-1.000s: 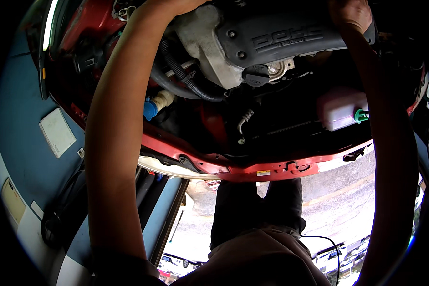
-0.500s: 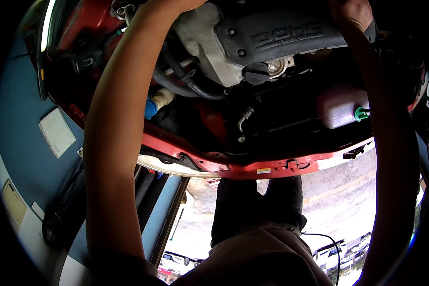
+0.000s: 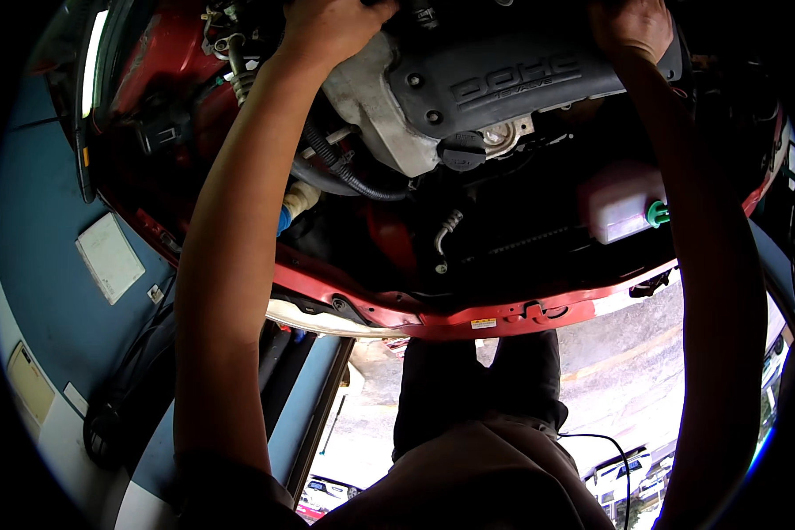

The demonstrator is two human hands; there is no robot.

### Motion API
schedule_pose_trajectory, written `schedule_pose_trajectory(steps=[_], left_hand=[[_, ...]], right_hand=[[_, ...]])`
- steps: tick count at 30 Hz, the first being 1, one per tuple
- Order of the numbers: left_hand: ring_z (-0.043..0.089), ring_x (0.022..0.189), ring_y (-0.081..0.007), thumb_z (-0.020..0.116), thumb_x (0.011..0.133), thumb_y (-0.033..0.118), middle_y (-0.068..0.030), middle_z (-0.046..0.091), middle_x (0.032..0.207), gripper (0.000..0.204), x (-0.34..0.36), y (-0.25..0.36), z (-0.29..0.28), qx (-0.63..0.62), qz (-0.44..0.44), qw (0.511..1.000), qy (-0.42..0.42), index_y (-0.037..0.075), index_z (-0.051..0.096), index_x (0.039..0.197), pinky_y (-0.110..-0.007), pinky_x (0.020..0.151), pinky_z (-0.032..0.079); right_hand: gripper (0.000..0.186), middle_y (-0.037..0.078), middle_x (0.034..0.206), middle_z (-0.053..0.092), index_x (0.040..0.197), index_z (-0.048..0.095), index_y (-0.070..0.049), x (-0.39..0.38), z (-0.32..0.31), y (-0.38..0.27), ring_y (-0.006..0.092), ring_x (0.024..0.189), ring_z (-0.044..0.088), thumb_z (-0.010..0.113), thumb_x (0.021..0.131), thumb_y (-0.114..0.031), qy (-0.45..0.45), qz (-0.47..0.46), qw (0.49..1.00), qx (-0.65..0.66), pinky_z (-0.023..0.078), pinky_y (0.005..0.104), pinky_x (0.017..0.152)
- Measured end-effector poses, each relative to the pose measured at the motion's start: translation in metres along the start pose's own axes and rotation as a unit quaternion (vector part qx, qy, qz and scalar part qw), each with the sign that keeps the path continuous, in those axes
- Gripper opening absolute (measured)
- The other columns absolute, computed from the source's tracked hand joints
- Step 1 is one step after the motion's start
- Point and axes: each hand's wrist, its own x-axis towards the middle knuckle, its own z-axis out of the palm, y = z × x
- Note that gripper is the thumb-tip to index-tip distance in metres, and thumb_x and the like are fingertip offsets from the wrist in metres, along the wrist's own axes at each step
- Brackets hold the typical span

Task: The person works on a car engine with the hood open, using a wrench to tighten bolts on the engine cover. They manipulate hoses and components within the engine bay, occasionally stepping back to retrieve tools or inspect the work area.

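Observation:
Both of my forearms reach over the open engine bay of a red car. My left hand [image 3: 336, 25] is at the top edge, beside the grey metal engine part [image 3: 367, 102]; its fingertips are mostly hidden. My right hand [image 3: 636, 35] rests at the far right end of the dark engine cover [image 3: 521, 75] with raised lettering, its fingers bent away from view, so I cannot tell what either hand grips. Below the cover are a black filler cap [image 3: 461, 150] and a corrugated hose [image 3: 362, 184]. A translucent reservoir [image 3: 618, 212] with a green cap sits at the right.
The red front crossmember [image 3: 442, 322] spans just ahead of my legs. At left are a blue surface [image 3: 40, 247] with a white rectangular item [image 3: 108, 258], and dark bags or cables [image 3: 119, 406]. Pale pavement [image 3: 623, 362] and parked cars show beyond my body.
My left hand has moved slightly right and down into fuller view. My right hand and forearm have shifted a little left, and the whole view has tilted slightly.

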Motion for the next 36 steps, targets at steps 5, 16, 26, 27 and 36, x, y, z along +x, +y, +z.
schedule_pose_trajectory(steps=[5,16,26,27,36], left_hand=[[0.065,0.095,-0.0393,0.081,0.073,0.027,-0.0193,0.067,0.098,0.042,-0.002,0.013,-0.003,0.015,-0.017,0.999,-0.022,0.002,0.059,0.100,-0.046,0.082,0.052],[0.062,0.114,-0.0369,0.076,0.081,0.028,-0.0185,0.063,0.122,0.042,0.018,0.023,0.034,0.206,-0.050,0.974,-0.082,0.004,0.065,0.114,-0.047,0.095,0.052],[0.068,0.099,-0.0392,0.077,0.079,0.019,-0.0181,0.072,0.101,0.031,0.023,0.028,0.023,0.167,-0.094,0.976,-0.108,0.008,0.069,0.106,-0.047,0.085,0.055],[0.067,0.098,-0.0397,0.076,0.079,0.019,-0.0181,0.072,0.100,0.030,0.021,0.028,0.025,0.162,-0.087,0.977,-0.107,0.007,0.069,0.106,-0.047,0.085,0.055],[0.063,0.105,-0.0432,0.069,0.071,0.007,-0.0209,0.070,0.107,0.035,0.025,0.042,0.035,0.175,-0.063,0.980,-0.073,0.003,0.068,0.106,-0.048,0.092,0.051]], right_hand=[[0.059,0.020,0.117,0.061,0.122,0.055,-0.004,-0.001,-0.003,0.003,0.0401,0.110,0.058,0.073,0.068,-0.021,-0.011,0.006,1.000,-0.010,0.047,0.0477,0.094],[0.063,0.020,0.118,0.059,0.121,0.055,-0.002,0.003,0.008,0.014,0.0384,0.112,0.056,0.075,0.065,-0.023,-0.029,0.000,0.999,-0.031,0.045,0.0460,0.095],[0.062,0.017,0.110,0.059,0.117,0.059,-0.007,0.016,-0.007,-0.002,0.0355,0.109,0.056,0.075,0.060,-0.028,-0.094,0.032,0.995,0.031,0.044,0.0480,0.095],[0.059,0.017,0.108,0.060,0.115,0.060,-0.007,0.017,-0.010,-0.002,0.0371,0.105,0.057,0.074,0.061,-0.024,-0.076,0.025,0.996,0.043,0.045,0.0477,0.092],[0.064,0.008,0.105,0.061,0.124,0.060,-0.014,0.018,0.010,0.028,0.0286,0.101,0.059,0.078,0.064,-0.029,-0.060,0.029,0.991,0.116,0.045,0.0426,0.086]])
